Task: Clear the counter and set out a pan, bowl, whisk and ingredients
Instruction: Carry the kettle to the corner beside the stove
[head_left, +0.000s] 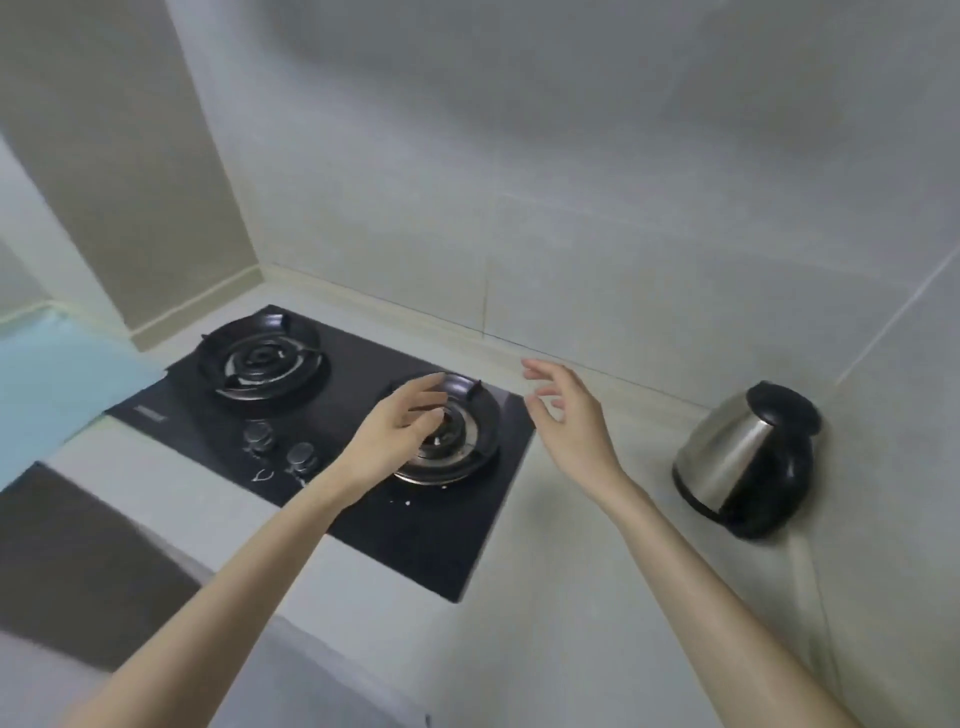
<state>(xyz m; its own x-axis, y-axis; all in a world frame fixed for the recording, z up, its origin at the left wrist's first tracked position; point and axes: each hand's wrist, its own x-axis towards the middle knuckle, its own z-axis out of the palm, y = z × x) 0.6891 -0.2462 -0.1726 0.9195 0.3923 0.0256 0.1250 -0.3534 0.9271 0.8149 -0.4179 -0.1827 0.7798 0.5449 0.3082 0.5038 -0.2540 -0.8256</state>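
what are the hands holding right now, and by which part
Nothing is held. The left hand is over the right burner with loose fingers, gripping nothing; the right hand is open, apart from the kettle.

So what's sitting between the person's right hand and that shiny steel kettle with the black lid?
Nothing. The head view shows only bare pale countertop between the right hand and the black-lidded steel kettle.
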